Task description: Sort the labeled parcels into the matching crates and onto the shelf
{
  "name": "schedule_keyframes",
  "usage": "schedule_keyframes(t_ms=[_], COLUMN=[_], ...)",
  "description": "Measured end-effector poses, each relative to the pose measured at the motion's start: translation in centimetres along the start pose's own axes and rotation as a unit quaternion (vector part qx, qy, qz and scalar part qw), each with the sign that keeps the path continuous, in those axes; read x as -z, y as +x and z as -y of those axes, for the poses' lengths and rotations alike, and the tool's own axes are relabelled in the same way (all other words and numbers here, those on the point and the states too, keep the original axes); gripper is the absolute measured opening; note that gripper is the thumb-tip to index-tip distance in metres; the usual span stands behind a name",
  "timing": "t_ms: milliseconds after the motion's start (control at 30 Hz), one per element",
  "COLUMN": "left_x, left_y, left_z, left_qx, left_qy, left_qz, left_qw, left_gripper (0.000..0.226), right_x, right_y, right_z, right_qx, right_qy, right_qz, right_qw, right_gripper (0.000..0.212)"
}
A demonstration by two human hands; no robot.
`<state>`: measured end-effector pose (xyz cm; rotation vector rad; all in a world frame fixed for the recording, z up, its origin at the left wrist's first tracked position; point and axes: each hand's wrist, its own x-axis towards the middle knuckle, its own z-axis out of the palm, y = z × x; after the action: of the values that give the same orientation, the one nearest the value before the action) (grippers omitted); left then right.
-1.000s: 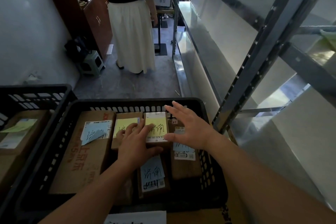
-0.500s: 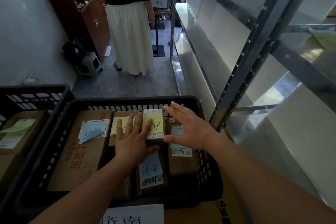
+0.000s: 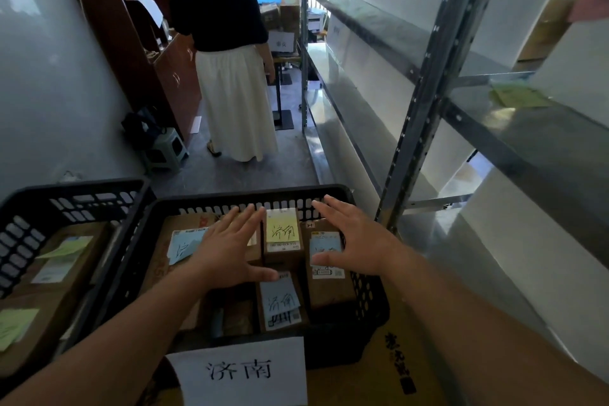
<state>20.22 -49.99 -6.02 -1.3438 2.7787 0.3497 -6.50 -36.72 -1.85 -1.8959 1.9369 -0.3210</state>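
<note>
Parcels (image 3: 285,234) are sitting packed close in the black crate (image 3: 365,316), right up to its far edge. The left hand (image 3: 227,250) and right hand (image 3: 354,241) are hovering flat over them, fingers spread wide and holding nothing. A second crate (image 3: 66,198) is touching its left side. The shelf (image 3: 421,102) is standing near on the right.

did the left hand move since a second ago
Yes. The left hand slid off the yellow-noted parcel toward the blue-noted one.
</note>
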Motion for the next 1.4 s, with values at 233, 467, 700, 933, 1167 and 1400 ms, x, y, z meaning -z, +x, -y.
schedule_keyframes(t_ms=[233,467,700,933,1167,1400], left_x=[5.3,7.5,7.1,5.6,4.1,1.1], left_y=[-2.2,-6.6,-11.1,-15.8,-20.9,-27.3], left_z=[-2.0,-3.3,-4.8,-9.5,-18.8,-30.5], left_qx=[-0.091,-0.213,-0.297,-0.369,-0.476,-0.578], left_qy=[0.012,0.032,0.030,0.046,0.034,0.043], left_qz=[0.018,0.040,0.039,0.060,0.079,0.093], left_qw=[0.996,0.976,0.953,0.926,0.875,0.810], left_gripper=[0.144,0.140,0.137,0.143,0.145,0.145], right_x=[0.2,-1.8,-4.3,-6.7,-7.7,-9.0], right_y=[-6.5,-13.9,-20.7,-30.4,-42.6,-55.2], right_z=[2.9,8.1,12.7,15.7,17.8,18.5], right_qx=[-0.062,-0.145,-0.206,-0.275,-0.383,-0.468], right_qy=[0.000,0.003,0.006,0.011,0.010,0.020], right_qz=[-0.048,-0.102,-0.152,-0.186,-0.232,-0.258], right_qw=[0.997,0.984,0.967,0.943,0.894,0.845], right_gripper=[0.112,0.114,0.113,0.111,0.114,0.111])
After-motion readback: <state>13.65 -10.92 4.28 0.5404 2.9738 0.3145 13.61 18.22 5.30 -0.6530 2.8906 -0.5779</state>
